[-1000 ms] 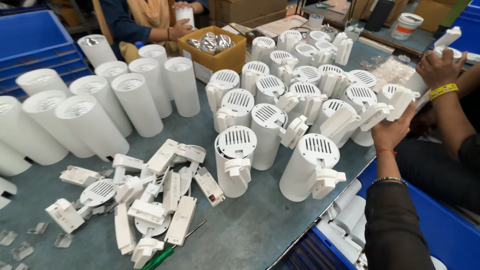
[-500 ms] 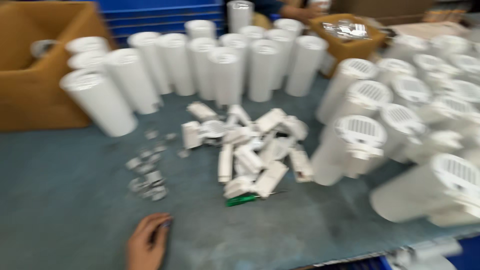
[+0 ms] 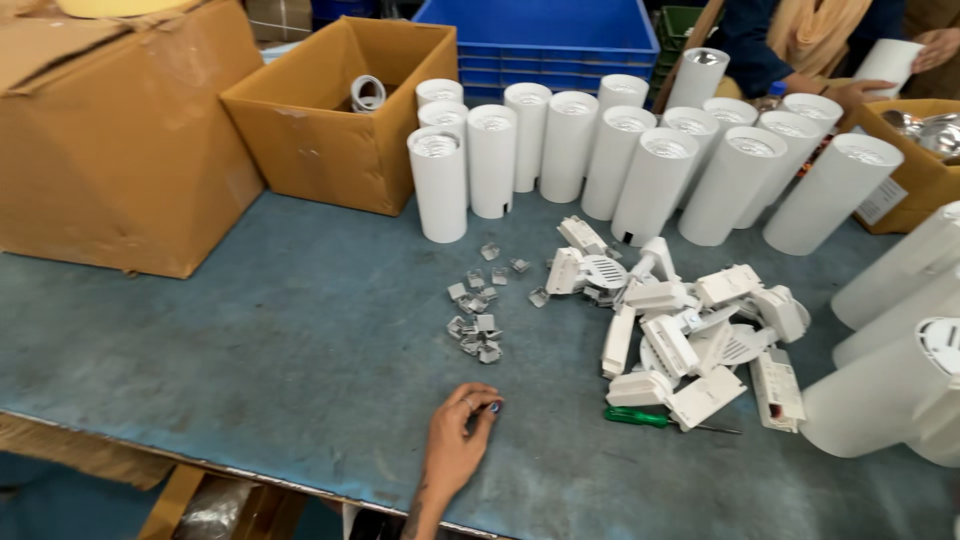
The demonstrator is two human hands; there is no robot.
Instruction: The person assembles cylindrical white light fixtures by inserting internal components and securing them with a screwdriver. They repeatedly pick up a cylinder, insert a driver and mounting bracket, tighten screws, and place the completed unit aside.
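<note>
The left hand lay on the blue-grey table near its front edge, fingers curled in w/ the tips pinched together on something very small and dark; too small to tell what it was. The right hand was out of frame.

Nearest thing to that hand was a scatter of small metal clips: shiny grey, bent sheet bits, roughly 15 of them, loose in a thin trail. The lowest clips sat just beyond the fingertips, close but not touching; the rest ran up twd the white tubes.

Right of the hand, apart from it, a green-handled screwdriver lay flat along the near edge of a heap of white plastic bracket parts. The tubes stood upright in rows behind, open ends up. More white cylinders w/ slotted caps crowded the right edge.

2 cardboard boxes stood at back left: a big closed one and an open one w/ a white ring part inside. A blue crate sat behind the tubes. Another person's hand reached in at top right.
</note>
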